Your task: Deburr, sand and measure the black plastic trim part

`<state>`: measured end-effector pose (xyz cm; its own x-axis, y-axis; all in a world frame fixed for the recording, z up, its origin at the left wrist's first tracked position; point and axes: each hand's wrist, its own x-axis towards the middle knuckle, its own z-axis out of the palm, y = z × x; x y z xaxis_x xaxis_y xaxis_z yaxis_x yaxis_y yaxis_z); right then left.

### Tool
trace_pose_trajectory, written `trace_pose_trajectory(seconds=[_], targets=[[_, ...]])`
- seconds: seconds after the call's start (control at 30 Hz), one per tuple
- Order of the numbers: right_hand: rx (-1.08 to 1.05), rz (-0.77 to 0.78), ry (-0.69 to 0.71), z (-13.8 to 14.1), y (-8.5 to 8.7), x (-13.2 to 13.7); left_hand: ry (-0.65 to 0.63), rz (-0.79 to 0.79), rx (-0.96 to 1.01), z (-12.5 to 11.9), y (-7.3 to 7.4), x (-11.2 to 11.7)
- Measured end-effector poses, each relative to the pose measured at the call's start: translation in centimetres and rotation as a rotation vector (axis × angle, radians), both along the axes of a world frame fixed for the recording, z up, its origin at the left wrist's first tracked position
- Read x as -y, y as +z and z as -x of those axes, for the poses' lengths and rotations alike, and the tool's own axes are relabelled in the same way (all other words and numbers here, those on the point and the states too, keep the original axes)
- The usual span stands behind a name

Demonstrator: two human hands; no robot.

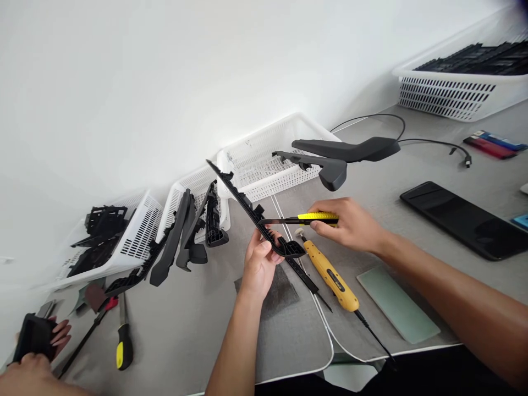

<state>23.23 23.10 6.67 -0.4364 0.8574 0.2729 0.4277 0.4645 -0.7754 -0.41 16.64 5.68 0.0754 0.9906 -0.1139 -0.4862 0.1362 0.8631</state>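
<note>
My left hand (259, 265) is closed around the lower end of a long black plastic strip (247, 206), holding it tilted up to the left above the table. My right hand (350, 224) grips a yellow and black utility knife (307, 219), whose blade end touches the strip near its lower end. Below the hands, a yellow electric tool (332, 275) with a black cord lies on the grey table (297, 341), next to a dark abrasive pad (282, 289).
White baskets (268, 159) with black plastic parts line the wall; another basket (457, 91) sits at far right. Black moulded parts (346, 151) rest on a basket rim. A phone (464, 219), a green sheet (398, 305) and a screwdriver (124, 341) lie about. Another person's hands (39, 344) hold a black part at lower left.
</note>
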Motion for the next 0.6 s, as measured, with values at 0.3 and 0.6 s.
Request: trace_pose_trajectory(seconds=[0.3,0.6], targets=[[-0.112,0.111,-0.006,-0.6,0.4,-0.2,-0.033,-0.193,-0.176,-0.6,-1.3,0.0],[-0.078,0.129,-0.003,-0.1,0.5,0.0,0.187,-0.339,-0.542,-1.0,-2.5,-0.2]])
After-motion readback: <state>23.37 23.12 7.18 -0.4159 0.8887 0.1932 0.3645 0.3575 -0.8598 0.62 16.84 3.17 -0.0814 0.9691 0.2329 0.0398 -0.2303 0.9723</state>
